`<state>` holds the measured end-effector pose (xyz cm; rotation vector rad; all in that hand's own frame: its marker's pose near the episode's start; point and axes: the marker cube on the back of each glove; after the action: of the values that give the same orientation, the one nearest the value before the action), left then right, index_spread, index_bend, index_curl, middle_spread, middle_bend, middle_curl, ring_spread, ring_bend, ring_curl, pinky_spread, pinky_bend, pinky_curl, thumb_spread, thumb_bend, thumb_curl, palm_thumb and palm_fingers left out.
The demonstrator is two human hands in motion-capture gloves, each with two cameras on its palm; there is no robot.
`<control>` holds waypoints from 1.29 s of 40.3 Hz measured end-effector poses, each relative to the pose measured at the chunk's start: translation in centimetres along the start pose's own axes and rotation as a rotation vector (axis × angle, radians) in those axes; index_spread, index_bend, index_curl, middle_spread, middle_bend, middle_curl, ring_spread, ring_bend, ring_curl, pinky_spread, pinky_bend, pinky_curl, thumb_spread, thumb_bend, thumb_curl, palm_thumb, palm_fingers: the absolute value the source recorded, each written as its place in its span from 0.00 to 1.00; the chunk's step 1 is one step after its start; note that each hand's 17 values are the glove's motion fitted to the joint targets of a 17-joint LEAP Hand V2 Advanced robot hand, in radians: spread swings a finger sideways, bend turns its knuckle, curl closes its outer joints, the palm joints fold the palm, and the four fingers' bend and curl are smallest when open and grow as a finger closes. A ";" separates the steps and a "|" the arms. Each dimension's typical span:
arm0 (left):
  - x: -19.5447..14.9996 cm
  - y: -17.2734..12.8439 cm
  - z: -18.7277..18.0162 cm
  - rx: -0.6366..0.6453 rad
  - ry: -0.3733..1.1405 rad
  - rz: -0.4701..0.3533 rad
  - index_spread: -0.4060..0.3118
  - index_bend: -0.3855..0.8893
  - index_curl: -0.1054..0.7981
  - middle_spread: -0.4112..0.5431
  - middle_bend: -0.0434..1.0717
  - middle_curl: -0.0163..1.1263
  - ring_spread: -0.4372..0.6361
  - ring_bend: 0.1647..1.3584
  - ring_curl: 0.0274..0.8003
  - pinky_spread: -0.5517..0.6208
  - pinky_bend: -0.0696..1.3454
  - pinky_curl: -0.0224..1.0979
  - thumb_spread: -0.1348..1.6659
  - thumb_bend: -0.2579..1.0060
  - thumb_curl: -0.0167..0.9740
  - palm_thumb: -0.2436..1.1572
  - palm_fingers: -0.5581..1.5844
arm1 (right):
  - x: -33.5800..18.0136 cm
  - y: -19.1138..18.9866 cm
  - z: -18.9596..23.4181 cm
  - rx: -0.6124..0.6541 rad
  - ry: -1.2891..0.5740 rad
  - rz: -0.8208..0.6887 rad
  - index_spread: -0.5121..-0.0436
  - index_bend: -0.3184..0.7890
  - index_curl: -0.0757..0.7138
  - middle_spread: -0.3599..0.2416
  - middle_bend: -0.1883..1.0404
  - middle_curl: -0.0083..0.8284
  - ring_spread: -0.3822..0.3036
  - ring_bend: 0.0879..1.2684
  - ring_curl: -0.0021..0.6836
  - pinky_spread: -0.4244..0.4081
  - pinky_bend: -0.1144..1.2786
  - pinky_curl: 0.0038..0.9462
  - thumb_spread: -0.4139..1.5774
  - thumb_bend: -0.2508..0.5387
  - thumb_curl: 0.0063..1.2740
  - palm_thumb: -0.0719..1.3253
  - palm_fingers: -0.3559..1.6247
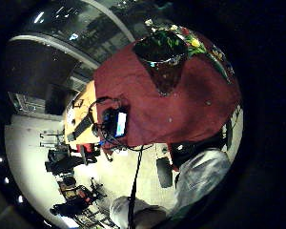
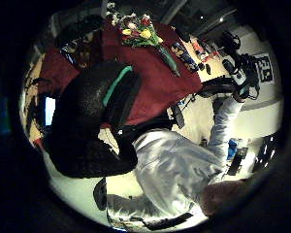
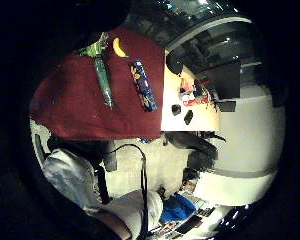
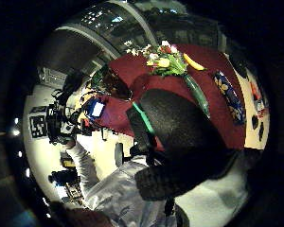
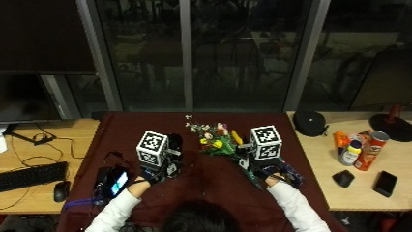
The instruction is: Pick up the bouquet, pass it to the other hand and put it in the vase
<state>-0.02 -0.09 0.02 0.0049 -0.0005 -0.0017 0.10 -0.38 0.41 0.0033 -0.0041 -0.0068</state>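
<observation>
Bouquet (image 5: 215, 143) lies flat on the dark red cloth (image 5: 193, 188), blooms away from the person, between both hands. Vase (image 1: 163, 59) stands on the cloth near the left hand (image 5: 154, 171). Right hand (image 5: 273, 175) hovers by the stems. Neither hand holds anything; finger positions cannot be told.

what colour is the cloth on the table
Dark red cloth, clearest in the outside view.

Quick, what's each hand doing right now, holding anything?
Left hand: over the table, fingers cannot be told.
Right hand: beside the bouquet, fingers cannot be told.
</observation>
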 end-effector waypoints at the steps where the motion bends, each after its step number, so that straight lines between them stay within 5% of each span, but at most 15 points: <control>1: 0.0 0.0 0.0 0.000 -0.001 0.000 0.54 0.49 0.20 0.50 0.21 0.05 0.52 0.20 0.05 0.60 0.23 0.07 0.32 0.29 0.06 0.30 0.47 | 0.0 0.0 0.1 -0.001 -0.001 -0.001 0.70 0.29 0.08 0.63 0.32 0.07 0.59 0.32 0.14 0.61 0.44 0.11 0.43 0.50 0.03 0.22 0.41; 6: 0.0 0.1 0.0 -0.004 -0.003 0.000 0.53 0.48 0.27 0.54 0.20 0.12 0.58 0.23 0.16 0.67 0.23 0.13 0.49 0.29 0.09 0.31 0.46 | 0.0 -0.3 0.4 -0.020 -0.013 -0.006 0.50 0.30 0.12 0.65 0.39 0.17 0.59 0.40 0.29 0.66 0.48 0.21 0.59 0.51 0.06 0.24 0.41; 11: 0.0 0.2 0.3 -0.007 -0.019 -0.003 0.50 0.47 0.33 0.55 0.19 0.15 0.62 0.24 0.19 0.71 0.23 0.16 0.58 0.27 0.12 0.32 0.45 | 0.1 -0.5 0.3 -0.033 -0.040 0.009 0.44 0.25 0.08 0.60 0.49 0.27 0.56 0.47 0.37 0.69 0.53 0.27 0.68 0.49 0.09 0.25 0.42; 33: 2.3 0.6 1.3 0.068 -0.057 0.063 0.47 0.44 0.46 0.57 0.18 0.21 0.65 0.25 0.26 0.74 0.22 0.24 0.71 0.20 0.22 0.33 0.44 | 6.3 -8.5 0.6 -0.039 -0.172 0.321 0.63 0.34 0.14 0.60 0.49 0.41 0.52 0.56 0.51 0.69 0.61 0.35 0.78 0.36 0.18 0.30 0.44; 52: 1.8 -0.5 2.3 0.069 0.048 0.064 0.47 0.43 0.50 0.57 0.19 0.24 0.65 0.26 0.29 0.75 0.22 0.28 0.72 0.19 0.26 0.33 0.43 | 8.7 -11.8 11.8 -0.137 -0.308 0.463 0.70 0.34 0.18 0.66 0.41 0.44 0.54 0.54 0.53 0.66 0.66 0.39 0.78 0.30 0.23 0.34 0.41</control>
<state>1.77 -0.58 2.27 0.0738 0.0474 0.0623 8.64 -12.26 12.25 -0.1355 -0.3121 0.4552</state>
